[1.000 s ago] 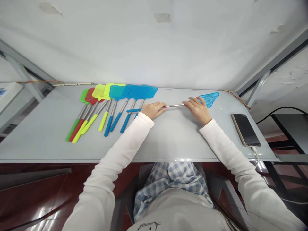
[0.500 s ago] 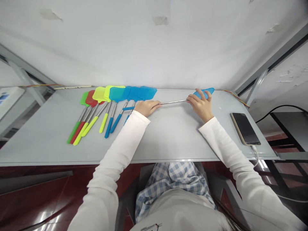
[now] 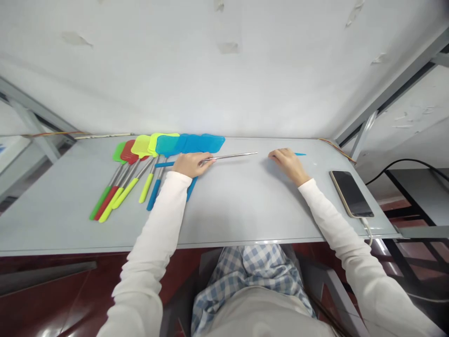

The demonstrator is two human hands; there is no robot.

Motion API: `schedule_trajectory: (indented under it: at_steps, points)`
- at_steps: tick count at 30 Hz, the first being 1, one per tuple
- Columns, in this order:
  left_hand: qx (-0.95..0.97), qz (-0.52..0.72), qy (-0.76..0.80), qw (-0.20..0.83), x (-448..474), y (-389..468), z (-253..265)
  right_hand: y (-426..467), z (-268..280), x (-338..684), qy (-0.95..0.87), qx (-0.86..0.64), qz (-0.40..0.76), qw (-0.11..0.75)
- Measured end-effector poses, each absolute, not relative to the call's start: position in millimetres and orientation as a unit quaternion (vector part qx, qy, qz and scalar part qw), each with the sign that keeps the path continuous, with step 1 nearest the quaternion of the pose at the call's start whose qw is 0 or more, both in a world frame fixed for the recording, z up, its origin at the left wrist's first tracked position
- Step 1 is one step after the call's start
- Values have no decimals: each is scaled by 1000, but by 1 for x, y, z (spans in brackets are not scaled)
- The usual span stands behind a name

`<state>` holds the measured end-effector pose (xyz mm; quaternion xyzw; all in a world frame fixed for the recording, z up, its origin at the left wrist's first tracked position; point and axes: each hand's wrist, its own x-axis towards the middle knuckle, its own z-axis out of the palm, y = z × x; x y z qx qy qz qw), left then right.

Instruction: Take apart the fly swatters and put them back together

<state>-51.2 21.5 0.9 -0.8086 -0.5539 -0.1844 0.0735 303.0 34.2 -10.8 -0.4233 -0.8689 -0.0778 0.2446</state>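
My left hand is closed around the thin metal rod of a fly swatter handle, whose blue grip sticks out to the left. The rod's bare tip points right and ends short of my right hand. That hand is closed on a blue fly swatter head, seen edge-on, with only a thin strip showing past the fingers. To the left, several fly swatters lie fanned out: green, red, yellow and blue. My left hand and forearm partly cover the blue ones.
A phone with a white cable plugged in lies at the table's right end. The grey table backs onto a white wall. Wires run along the back right corner, beside a metal frame post.
The rod has come apart from the blue swatter head. My left hand has moved left with the rod, and my right hand's fingers have closed in on the head, which has turned edge-on.
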Motion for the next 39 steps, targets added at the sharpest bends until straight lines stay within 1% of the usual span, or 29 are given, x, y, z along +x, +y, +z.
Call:
schedule_trajectory:
  at_steps: [3, 5, 11, 13, 16, 18, 20, 24, 28, 32, 35, 39]
  points:
    - [-821, -179, -533, 97, -51, 23, -6, 27, -15, 294, -872, -439, -53, 211]
    - [-829, -177, -519, 106, -51, 23, -9, 23, -16, 293, -871, -446, -38, 204]
    - [-841, -164, -510, 77, -43, 19, -5, 20, -12, 300, -878, -442, -37, 179]
    - [-841, -157, -513, 69, -41, 18, -3, 23, -13, 310, -858, -483, -46, 166]
    - [-840, -150, -519, 56, -38, 17, -1, 28, -18, 325, -792, -591, -51, 146]
    - [-833, -147, -531, 43, -33, 16, -1, 31, -21, 332, -758, -639, -29, 131]
    - [-828, -139, -542, 29, -26, 16, -2, 34, -22, 334, -747, -653, 2, 124]
    - [-841, -122, -526, 21, -10, 15, 0, 38, -20, 334, -739, -658, 52, 134]
    - [-864, -92, -491, 57, -2, 13, 2, 33, -12, 336, -742, -648, 112, 131]
    - [-864, -110, -485, 80, 2, 11, -1, 26, -6, 339, -784, -597, 153, 74]
    - [-859, -124, -490, 78, 5, 11, -5, 26, -6, 340, -800, -581, 142, 42]
    - [-863, -128, -482, 82, 11, 11, -10, 27, -8, 338, -816, -567, 94, 65]
